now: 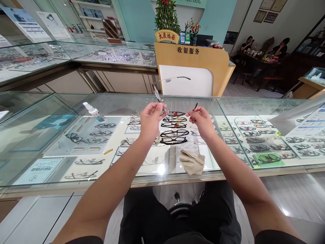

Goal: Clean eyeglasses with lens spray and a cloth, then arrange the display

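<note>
A pair of eyeglasses (156,93) is held up above a glass display counter (122,101), its temples unfolded. My left hand (151,118) pinches the front of the frame near the lenses. With thumb and fingers closed, my right hand (201,121) grips the dark-tipped end of one temple. The other temple points away toward the back, free of both hands. A beige cleaning cloth (192,162) lies crumpled on the glass near the front edge. Left of my hands, a white spray bottle (94,112) is on the counter.
Under the glass, several dark-framed eyeglasses (174,140) sit in a column. A white sign (302,117) stands at the right. Behind the counter is a wooden cashier desk (191,57) with a plant (167,18). Two people (280,49) sit at a far table.
</note>
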A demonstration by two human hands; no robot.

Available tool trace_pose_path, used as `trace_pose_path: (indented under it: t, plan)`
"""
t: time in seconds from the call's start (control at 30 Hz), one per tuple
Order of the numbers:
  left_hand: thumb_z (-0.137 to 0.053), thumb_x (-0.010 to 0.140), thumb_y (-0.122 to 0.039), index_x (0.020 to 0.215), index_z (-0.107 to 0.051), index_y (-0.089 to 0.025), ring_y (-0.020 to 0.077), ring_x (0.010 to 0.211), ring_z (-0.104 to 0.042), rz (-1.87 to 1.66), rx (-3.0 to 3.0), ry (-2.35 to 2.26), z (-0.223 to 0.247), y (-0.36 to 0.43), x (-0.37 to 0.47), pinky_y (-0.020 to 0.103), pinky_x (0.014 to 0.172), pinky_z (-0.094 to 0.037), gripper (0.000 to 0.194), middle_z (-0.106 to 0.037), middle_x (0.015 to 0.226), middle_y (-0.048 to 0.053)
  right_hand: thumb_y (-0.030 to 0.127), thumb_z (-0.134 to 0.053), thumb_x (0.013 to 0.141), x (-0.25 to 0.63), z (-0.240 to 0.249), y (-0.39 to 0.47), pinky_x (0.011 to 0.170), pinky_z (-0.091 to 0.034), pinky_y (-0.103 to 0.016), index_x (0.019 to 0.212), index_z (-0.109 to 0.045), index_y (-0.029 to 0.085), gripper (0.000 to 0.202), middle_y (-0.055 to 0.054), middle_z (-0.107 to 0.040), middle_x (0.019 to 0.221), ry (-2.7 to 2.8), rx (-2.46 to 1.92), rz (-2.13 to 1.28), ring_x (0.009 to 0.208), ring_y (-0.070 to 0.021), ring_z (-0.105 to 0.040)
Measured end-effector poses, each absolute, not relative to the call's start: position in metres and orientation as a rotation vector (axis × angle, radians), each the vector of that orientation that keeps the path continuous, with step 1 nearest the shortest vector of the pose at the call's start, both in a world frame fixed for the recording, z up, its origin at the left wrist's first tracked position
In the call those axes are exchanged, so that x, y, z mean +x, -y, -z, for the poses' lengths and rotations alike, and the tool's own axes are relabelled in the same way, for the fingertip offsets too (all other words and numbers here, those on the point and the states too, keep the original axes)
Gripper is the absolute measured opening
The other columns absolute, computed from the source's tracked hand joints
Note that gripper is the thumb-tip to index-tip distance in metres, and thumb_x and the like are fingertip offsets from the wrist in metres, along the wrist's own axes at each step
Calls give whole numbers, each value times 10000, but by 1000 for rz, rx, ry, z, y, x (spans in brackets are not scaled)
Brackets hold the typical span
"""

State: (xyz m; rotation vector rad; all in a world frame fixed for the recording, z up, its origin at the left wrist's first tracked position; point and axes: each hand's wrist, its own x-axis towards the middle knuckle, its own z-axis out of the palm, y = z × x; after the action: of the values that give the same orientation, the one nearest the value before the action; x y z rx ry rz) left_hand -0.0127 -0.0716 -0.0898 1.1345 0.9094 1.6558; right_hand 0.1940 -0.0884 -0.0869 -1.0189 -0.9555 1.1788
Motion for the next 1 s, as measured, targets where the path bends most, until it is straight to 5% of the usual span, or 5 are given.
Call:
trace_pose_path:
  t: [0.17, 0.33, 0.53, 0.73, 1.0]
  plan:
    - [-996, 739, -602, 872, -741, -239, 216, 1115, -712, -1696, 1015, -857, 93, 68, -13, 436, 985, -688, 463, -744, 1048, 49, 441, -975, 602, 192, 82, 93, 648, -367, -290, 868, -507, 266, 566, 41, -741, 781, 888, -1049, -1257, 663, -119, -562]
    - [-1003, 712, -657, 866, -776, -226, 208, 1023, -734, -1774, 1102, -870, 90, 71, -10, 410, 949, -688, 511, -768, 997, 57, 396, -873, 736, 200, 71, 105, 621, -324, -308, 915, -547, 264, 394, 102, -530, 612, 1114, -1258, -1317, 591, -119, -447]
    - [-925, 829, -650, 931, -795, -222, 211, 969, -741, -1724, 1331, -882, 92, 74, -9, 418, 971, -646, 458, -779, 1025, 68, 347, -812, 802, 211, 54, 122, 660, -418, -319, 1023, -578, 270, 331, 70, -628, 742, 1545, -1203, -1104, 696, -153, -550]
    - [-925, 881, -513, 888, -836, -239, 279, 1294, -719, -1542, 1585, -715, 94, 80, -5, 469, 1177, -547, 287, -783, 1286, 103, 398, -822, 916, 192, 69, 123, 973, -595, -430, 1194, -715, 266, 326, -87, -769, 1301, 1729, -990, -691, 1157, -255, -732]
    - [-785, 1001, -592, 966, -870, -253, 303, 1369, -711, -1442, 1704, -650, 89, 87, -5, 500, 1188, -551, 352, -777, 1384, 128, 424, -743, 1033, 182, 88, 124, 1087, -608, -523, 1156, -816, 282, 201, -99, -851, 1253, 1775, -934, -425, 1209, -316, -782]
